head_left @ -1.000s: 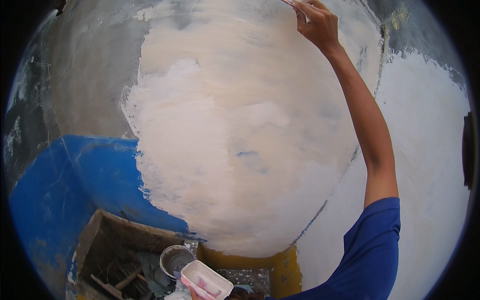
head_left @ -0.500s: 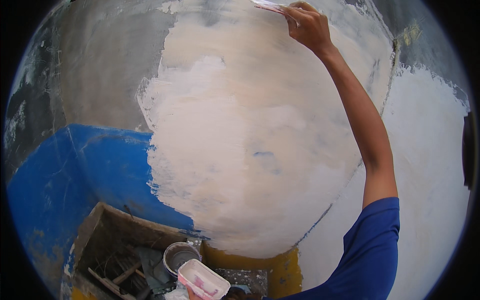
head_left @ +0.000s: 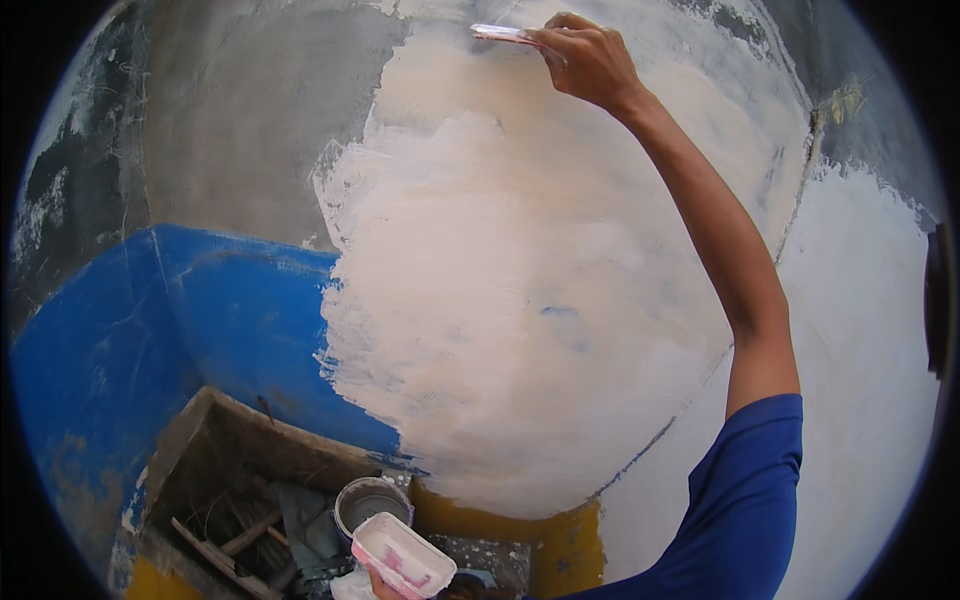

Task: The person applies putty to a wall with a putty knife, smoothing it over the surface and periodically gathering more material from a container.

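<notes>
High on the wall, my right hand (head_left: pixel 596 64) grips a flat putty spreader (head_left: pixel 502 35) smeared with white. Its blade lies close to the coated area; whether the edge touches is hard to make out. Pale, streaky putty (head_left: pixel 440 260) covers the middle of the wall and ends raggedly on the left. At the lower edge my left hand (head_left: pixel 381 588), mostly hidden, holds a rectangular plastic tub (head_left: pixel 405 556) by its side. White putty with pink streaks lines that tub.
Left of the coat are bare grey plaster (head_left: pixel 250 120) and blue paint (head_left: pixel 250 310). Below stands a concrete trough (head_left: pixel 205 410) with wood scraps (head_left: pixel 250 534) and grey cloth. A round bucket (head_left: pixel 373 487) sits behind the tub. A cracked joint (head_left: pixel 640 450) runs along the right.
My right hand has swept left and a little down across the wall with the spreader. The view has shifted slightly. My left hand still holds the tub.
</notes>
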`<action>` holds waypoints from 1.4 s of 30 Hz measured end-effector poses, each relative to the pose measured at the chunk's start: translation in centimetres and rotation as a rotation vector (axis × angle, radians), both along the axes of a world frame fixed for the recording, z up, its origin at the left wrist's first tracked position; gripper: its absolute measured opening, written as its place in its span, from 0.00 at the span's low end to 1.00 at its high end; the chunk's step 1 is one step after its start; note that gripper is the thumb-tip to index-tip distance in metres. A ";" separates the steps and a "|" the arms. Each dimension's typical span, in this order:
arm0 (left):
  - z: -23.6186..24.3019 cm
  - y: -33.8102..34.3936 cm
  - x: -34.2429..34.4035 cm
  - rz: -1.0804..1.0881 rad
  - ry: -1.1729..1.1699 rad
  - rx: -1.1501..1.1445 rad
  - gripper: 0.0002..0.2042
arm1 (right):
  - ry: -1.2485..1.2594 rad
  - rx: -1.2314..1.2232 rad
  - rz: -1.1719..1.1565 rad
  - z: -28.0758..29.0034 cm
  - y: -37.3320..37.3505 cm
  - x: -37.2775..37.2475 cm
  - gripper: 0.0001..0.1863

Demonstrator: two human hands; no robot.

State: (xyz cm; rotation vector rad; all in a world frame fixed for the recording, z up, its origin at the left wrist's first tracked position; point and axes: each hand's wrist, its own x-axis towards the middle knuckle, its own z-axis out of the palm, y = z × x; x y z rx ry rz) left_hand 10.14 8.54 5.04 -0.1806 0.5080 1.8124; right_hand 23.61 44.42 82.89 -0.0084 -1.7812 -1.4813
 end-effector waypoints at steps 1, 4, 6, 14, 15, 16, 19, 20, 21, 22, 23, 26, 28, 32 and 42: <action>0.1 0.1 -0.1 0.006 -0.006 0.000 0.37 | 0.097 -0.037 0.020 1.4 -0.8 0.3 0.14; -0.2 0.3 -0.4 0.015 -0.039 -0.004 0.36 | 0.488 0.017 -0.013 6.4 -1.3 0.8 0.09; 1.1 0.0 -0.9 -0.004 -0.036 -0.015 0.36 | 0.631 0.009 -0.098 7.6 0.0 1.3 0.10; 1.3 -1.3 -3.0 0.029 -0.012 -0.025 0.36 | -0.078 -0.106 -0.050 -3.5 -0.2 -3.7 0.18; 1.0 -1.3 -3.2 0.037 -0.003 -0.020 0.36 | -0.075 -0.156 -0.055 -2.7 -0.9 -3.6 0.19; 0.7 -1.2 -3.4 0.033 0.002 -0.010 0.36 | 0.000 -0.130 -0.010 -1.2 -1.0 -3.0 0.18; 0.2 -1.1 -3.7 0.016 0.005 0.014 0.36 | 0.255 -0.059 0.151 5.4 -1.3 -3.4 0.11; 0.2 -1.0 -3.8 0.016 0.012 0.025 0.36 | 0.254 -0.064 0.155 7.4 -0.5 -3.4 0.11; 0.1 -0.8 -4.0 0.003 0.003 0.036 0.36 | 0.360 0.013 0.056 9.4 0.2 -3.1 0.11; 0.7 -0.6 -4.0 0.039 0.047 0.061 0.36 | 0.470 0.086 -0.032 9.7 -0.1 -3.7 0.11; 1.3 -0.7 -3.8 0.045 0.051 0.058 0.36 | 0.474 0.082 -0.026 9.1 0.1 -4.0 0.11; 2.2 -1.4 -3.2 0.054 0.052 0.011 0.36 | 0.380 -0.029 -0.126 6.0 0.3 -5.4 0.08; 1.6 -1.7 -3.2 0.031 0.030 -0.039 0.36 | 0.153 -0.042 -0.118 2.5 1.6 -4.7 0.18; 1.7 -2.2 -3.1 0.066 0.087 -0.063 0.36 | -0.152 -0.268 -0.123 -2.5 -1.0 -6.5 0.20; 3.3 -1.9 -3.0 0.078 0.063 -0.016 0.35 | 0.074 -0.141 -0.210 3.5 -0.1 -9.9 0.09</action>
